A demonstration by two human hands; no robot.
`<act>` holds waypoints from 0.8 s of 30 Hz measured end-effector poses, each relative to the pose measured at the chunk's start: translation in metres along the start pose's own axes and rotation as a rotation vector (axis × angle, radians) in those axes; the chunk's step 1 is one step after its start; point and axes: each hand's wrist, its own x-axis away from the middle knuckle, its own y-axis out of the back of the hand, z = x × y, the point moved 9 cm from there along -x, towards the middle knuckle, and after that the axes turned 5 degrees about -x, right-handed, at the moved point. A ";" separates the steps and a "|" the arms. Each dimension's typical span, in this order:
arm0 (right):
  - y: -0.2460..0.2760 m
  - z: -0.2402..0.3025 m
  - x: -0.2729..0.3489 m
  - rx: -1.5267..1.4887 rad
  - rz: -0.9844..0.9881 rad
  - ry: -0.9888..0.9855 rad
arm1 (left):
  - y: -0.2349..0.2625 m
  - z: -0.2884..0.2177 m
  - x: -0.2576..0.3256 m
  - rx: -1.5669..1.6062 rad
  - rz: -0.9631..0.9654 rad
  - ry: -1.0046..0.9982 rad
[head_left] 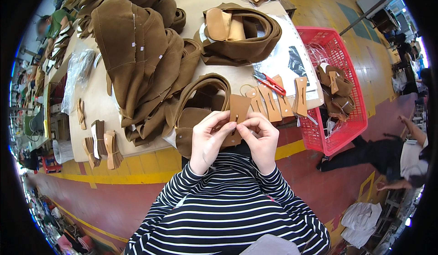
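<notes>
Between my two hands, close to the table's near edge, is a tan leather piece [239, 106] with a dark slit down its middle. My left hand [211, 139] pinches its left side, and my right hand [260, 139] pinches the right side, thumbs almost meeting at the slit. Just behind my left hand lies a rolled brown leather strip [207, 88]. To the right of my hands, several tan slotted leather pieces [270, 103] line the table edge. Beyond them rests a pair of red-handled snips [270, 82].
Stacked brown leather panels [137, 59] cover the table's left half. Another brown roll [242, 36] sits farther back. A red plastic basket [335, 136] holding leather pieces stands at the right edge. Bundled tan strips [112, 149] hang over the front left edge. People are at both sides.
</notes>
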 end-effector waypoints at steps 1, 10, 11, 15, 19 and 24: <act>0.001 -0.001 0.000 -0.036 -0.003 -0.009 | -0.001 0.002 0.001 0.042 0.027 0.024; 0.000 -0.020 -0.001 -0.110 0.143 -0.175 | -0.003 -0.020 0.005 -0.268 0.176 -0.228; -0.003 -0.019 -0.003 -0.048 0.173 -0.134 | -0.003 -0.022 0.006 -0.318 0.198 -0.239; -0.006 -0.012 0.001 0.036 0.247 -0.064 | 0.001 -0.028 0.005 -0.412 0.211 -0.214; -0.003 -0.018 0.003 0.019 0.224 -0.113 | -0.001 -0.036 0.002 -0.415 0.222 -0.295; -0.003 -0.020 0.003 -0.115 0.204 -0.093 | -0.010 -0.053 0.009 -0.629 0.138 -0.581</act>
